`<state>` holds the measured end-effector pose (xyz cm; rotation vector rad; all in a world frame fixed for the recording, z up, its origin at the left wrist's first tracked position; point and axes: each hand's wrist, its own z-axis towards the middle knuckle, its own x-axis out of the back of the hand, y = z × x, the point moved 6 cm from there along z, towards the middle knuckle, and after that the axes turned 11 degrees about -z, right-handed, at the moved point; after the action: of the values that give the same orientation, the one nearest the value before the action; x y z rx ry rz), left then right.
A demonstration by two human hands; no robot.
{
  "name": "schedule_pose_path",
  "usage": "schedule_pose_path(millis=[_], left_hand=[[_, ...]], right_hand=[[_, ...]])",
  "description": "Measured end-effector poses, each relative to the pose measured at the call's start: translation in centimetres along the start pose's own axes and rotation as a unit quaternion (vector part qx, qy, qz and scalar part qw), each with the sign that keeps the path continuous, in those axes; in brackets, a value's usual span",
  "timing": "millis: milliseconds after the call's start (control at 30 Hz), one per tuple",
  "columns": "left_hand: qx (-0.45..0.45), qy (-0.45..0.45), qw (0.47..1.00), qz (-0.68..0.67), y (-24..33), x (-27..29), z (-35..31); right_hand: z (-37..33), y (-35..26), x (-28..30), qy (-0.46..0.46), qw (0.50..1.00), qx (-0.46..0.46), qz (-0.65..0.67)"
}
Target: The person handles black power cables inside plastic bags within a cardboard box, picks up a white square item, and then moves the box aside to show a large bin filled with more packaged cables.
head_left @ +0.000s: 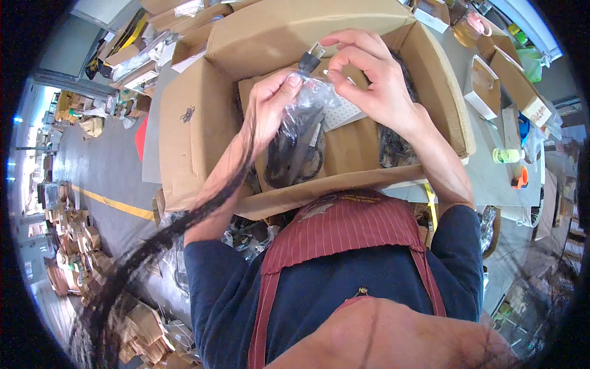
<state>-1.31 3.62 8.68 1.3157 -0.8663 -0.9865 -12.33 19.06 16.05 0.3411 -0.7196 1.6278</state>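
My left hand (271, 104) is closed around the neck of a clear plastic bag (307, 101), thumb on top. Inside the bag is a coiled black power cord (286, 157). The cord's black plug (309, 61) sticks up out of the bag's top, its metal prongs bare. My right hand (378, 83) is just right of the plug, thumb and forefinger brought together in a pinch; what they grip, if anything, is too small to tell. Both hands are over an open cardboard box (184, 141). A white dotted sheet (344, 114) lies in the box behind the bag.
More bagged black cords (396, 144) lie along the box's right side. On the grey table (488, 187) to the right are a small open carton (482, 86), a green-labelled tape roll (507, 155) and an orange object (520, 178). Cartons stand behind the box; a yellow-lined floor (110, 178) is at left.
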Motion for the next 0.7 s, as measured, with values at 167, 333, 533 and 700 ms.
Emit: schedule_pose_path(millis=[167, 333, 533, 700], left_hand=[[0.072, -0.028, 0.983, -0.169, -0.2, -0.9, -0.1], [0.079, -0.042, 0.984, -0.154, -0.3, -1.4, -0.3], [-0.004, -0.057, 0.998, -0.009, 0.1, -1.1, -0.3], [-0.043, -0.033, 0.998, 0.022, 0.7, -1.3, -0.3]], right_hand=[[0.0, 0.4, 0.0, -0.008, 1.000, -0.008, 0.025], [0.0, 0.1, -0.1, -0.006, 1.000, 0.006, 0.030], [-0.1, 0.0, -0.4, -0.014, 0.999, 0.013, 0.036], [-0.2, 0.0, -0.7, -0.029, 0.998, 0.015, 0.044]])
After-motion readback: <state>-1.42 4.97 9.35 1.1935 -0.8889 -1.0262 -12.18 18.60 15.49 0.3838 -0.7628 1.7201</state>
